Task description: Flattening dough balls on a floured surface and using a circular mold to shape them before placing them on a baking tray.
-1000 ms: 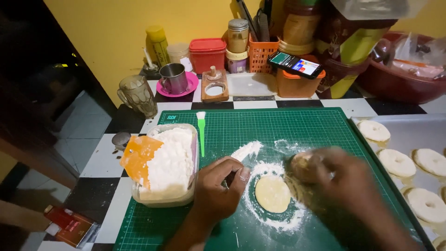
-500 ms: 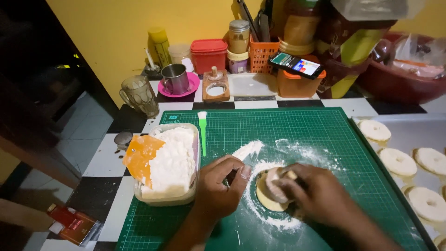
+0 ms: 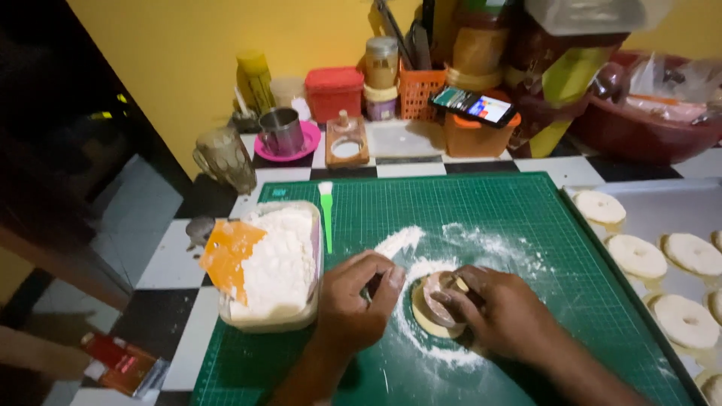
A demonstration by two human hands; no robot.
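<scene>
The person's right hand (image 3: pixel 502 316) presses a small round cutter (image 3: pixel 440 295) down onto a flat, pale round piece of dough (image 3: pixel 425 319). The fingers are curled over the top of the cutter and grip it. The dough lies in a patch of white flour (image 3: pixel 444 349) near the middle of the green cutting mat (image 3: pixel 526 218), a bit closer to the mat's front edge.

The left hand (image 3: pixel 355 299) rests on the mat just beside the dough, on its left side. Its fingers are bent in, like a loose fist, and I cannot tell if they hold anything.

By the left edge of the mat sits a clear plastic tub full of white flour (image 3: pixel 274 267), with a flat orange scraper (image 3: pixel 229 256) lying on top. A thin green stick with a white tip (image 3: pixel 326 214) lies on the mat just right of the tub.

At the right edge of the mat is a grey metal tray (image 3: pixel 647 203) with pale dough rings (image 3: pixel 638 256) laid out in rows.

Along the back edge of the counter, by the yellow wall, stand a metal cup on a pink saucer (image 3: pixel 284 134), a red box with a lid (image 3: pixel 333 92), an orange basket (image 3: pixel 420 90) and a phone (image 3: pixel 474 105) lying on an orange tub. A glass mug (image 3: pixel 223 158) stands near the mat's back left corner.
</scene>
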